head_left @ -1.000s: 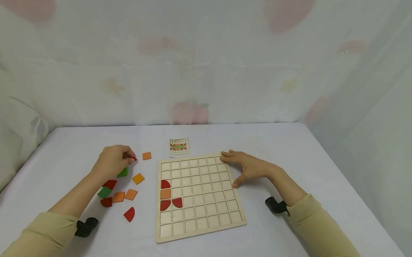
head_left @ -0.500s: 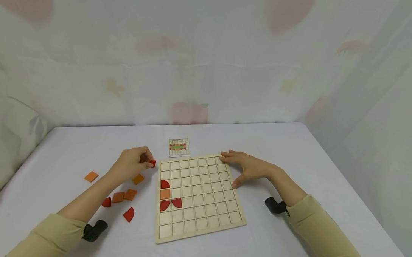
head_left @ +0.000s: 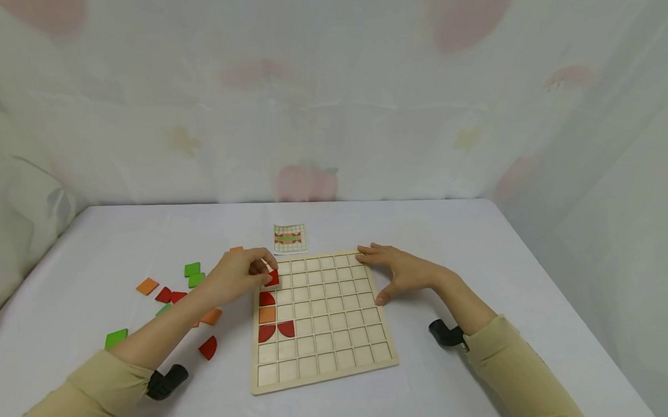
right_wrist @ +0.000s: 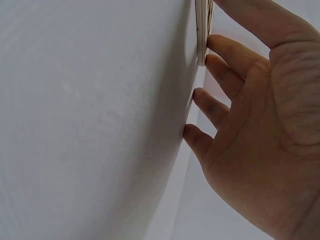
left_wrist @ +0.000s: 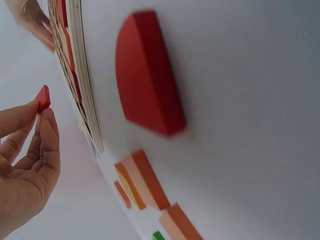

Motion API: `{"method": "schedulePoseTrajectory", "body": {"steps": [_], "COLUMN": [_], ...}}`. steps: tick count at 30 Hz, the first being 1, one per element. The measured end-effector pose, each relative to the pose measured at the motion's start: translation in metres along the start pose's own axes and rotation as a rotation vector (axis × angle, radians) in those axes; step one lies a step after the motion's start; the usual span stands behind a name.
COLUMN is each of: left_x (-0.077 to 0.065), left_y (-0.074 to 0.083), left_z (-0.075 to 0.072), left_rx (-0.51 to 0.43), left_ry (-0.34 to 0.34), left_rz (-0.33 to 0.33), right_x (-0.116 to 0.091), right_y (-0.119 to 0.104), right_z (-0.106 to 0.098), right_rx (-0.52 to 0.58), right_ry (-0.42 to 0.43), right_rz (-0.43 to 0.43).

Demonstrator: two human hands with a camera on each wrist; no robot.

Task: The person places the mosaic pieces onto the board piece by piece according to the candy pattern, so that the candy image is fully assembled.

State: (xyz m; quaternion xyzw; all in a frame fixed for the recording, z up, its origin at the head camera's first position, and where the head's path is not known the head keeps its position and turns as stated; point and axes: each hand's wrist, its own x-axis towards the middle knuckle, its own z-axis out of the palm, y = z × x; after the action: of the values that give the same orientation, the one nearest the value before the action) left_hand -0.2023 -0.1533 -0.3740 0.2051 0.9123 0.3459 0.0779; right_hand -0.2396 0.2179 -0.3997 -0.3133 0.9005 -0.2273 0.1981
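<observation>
My left hand [head_left: 236, 279] pinches a red quarter-circle tile [head_left: 273, 277] between thumb and fingertips, over the upper left cells of the wooden grid board [head_left: 343, 341]. The left wrist view shows that tile [left_wrist: 44, 98] raised above the board's surface. Along the board's left columns lie an orange square tile [head_left: 267, 314] and three red quarter-circle tiles [head_left: 286, 328]. My right hand [head_left: 400, 269] rests with spread fingers against the board's upper right edge; thumb and fingertips touch it. In the right wrist view, that hand's [right_wrist: 260, 125] lower fingertips reach the tabletop.
Left of the board lie loose tiles: several green squares [head_left: 192, 270], orange squares [head_left: 147, 286] and red quarter circles [head_left: 209, 348]. My left forearm covers some of them. A small printed pattern card [head_left: 289, 238] lies behind the board. White cloth surrounds the table's back.
My left hand has carried the red quarter-circle tile rightward from the loose tiles to above the board's upper left. The right hand and board have stayed in place.
</observation>
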Motion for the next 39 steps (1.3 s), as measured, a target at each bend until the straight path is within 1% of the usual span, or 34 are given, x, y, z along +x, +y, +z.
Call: {"method": "schedulePoseTrajectory", "body": {"steps": [2,5,10,17,23,29,33,39], "left_x": [0.000,0.001,0.003,0.002,0.002,0.003,0.005,0.005], "left_y": [0.001,0.001,0.003,0.005,0.007,0.008,0.009,0.009], "left_z": [0.004,0.010,0.019,0.025,0.029,0.031,0.033,0.035], "left_rx": [-0.016,-0.022,-0.001,0.016,0.024,0.070,0.082,0.109], "left_ry": [-0.014,-0.032,-0.060,-0.075,-0.064,-0.050,-0.043,-0.011], "left_rz": [0.008,0.003,-0.011,-0.007,-0.015,0.005,-0.006,0.017], "right_x": [0.000,0.001,0.001,0.001,0.002,0.001,0.001,0.000], "right_y": [0.000,0.000,0.001,0.001,0.001,-0.002,-0.003,-0.004], "right_z": [0.000,0.000,-0.001,0.000,0.000,0.000,0.000,0.000], "right_rx": [-0.001,-0.007,-0.010,0.000,0.004,0.011,0.006,0.006], "right_ry": [0.000,-0.003,-0.005,-0.002,-0.004,-0.004,-0.001,0.001], "right_rz": [-0.002,-0.001,0.002,-0.001,0.004,0.010,0.012,0.014]}}
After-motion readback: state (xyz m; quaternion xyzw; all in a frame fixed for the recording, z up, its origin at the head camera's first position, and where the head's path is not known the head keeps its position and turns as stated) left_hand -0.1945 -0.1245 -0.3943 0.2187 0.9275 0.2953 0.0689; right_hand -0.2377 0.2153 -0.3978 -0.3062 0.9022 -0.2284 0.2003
